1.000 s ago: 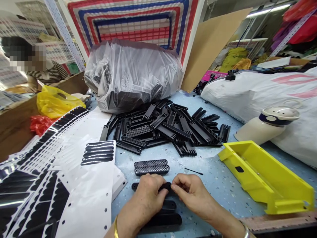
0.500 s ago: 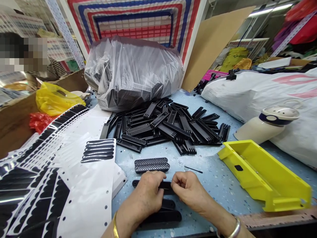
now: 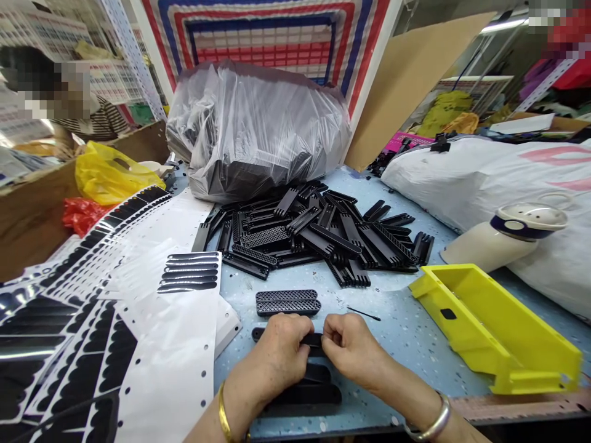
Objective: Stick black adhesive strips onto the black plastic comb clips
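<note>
Near the front edge of the blue table, my left hand [image 3: 284,347] is closed over a long black strip [image 3: 315,342], whose rounded left end sticks out past the fingers. My right hand [image 3: 348,341] pinches at the right end of the same strip. Just behind lie two black textured pieces [image 3: 287,303] side by side. Closer to me, more smooth black pieces [image 3: 316,394] lie partly under my left hand and wrist. A thin black stick [image 3: 364,314] rests behind my right hand.
A heap of black pieces [image 3: 305,237] lies mid-table before a plastic-wrapped bundle [image 3: 263,135]. Sticker sheets [image 3: 170,344] cover the left. At right are a yellow bin [image 3: 498,326] and a tilted bottle [image 3: 494,240]. A person [image 3: 104,117] is at back left.
The view has shifted slightly, moving the table's contents a little to the right in the picture. Both hands remain at the black strip, with only slight finger movement.
</note>
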{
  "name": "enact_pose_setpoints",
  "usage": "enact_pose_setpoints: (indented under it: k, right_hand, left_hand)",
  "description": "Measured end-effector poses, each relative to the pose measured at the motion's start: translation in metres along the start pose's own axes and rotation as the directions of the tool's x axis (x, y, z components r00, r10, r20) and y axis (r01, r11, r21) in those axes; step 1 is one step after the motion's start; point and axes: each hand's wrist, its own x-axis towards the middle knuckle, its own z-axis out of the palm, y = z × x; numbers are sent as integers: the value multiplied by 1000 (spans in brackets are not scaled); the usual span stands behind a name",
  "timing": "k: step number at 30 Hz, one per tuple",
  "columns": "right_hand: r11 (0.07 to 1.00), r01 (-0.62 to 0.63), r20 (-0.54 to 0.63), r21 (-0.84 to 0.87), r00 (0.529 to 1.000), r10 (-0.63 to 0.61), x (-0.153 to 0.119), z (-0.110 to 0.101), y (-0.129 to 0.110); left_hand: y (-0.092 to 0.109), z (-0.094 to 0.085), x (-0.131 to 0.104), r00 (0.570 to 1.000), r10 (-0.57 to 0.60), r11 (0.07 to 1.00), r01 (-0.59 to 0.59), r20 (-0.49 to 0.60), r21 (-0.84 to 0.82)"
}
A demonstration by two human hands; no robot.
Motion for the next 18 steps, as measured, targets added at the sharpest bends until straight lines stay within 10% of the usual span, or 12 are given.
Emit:
enact_pose_setpoints:
  k: [18]
  right_hand:
    - [998, -53, 68, -30, 996, 55, 11, -4, -2]
  left_hand:
    - [1, -2, 2, 1000, 0, 1000, -1, 5, 10]
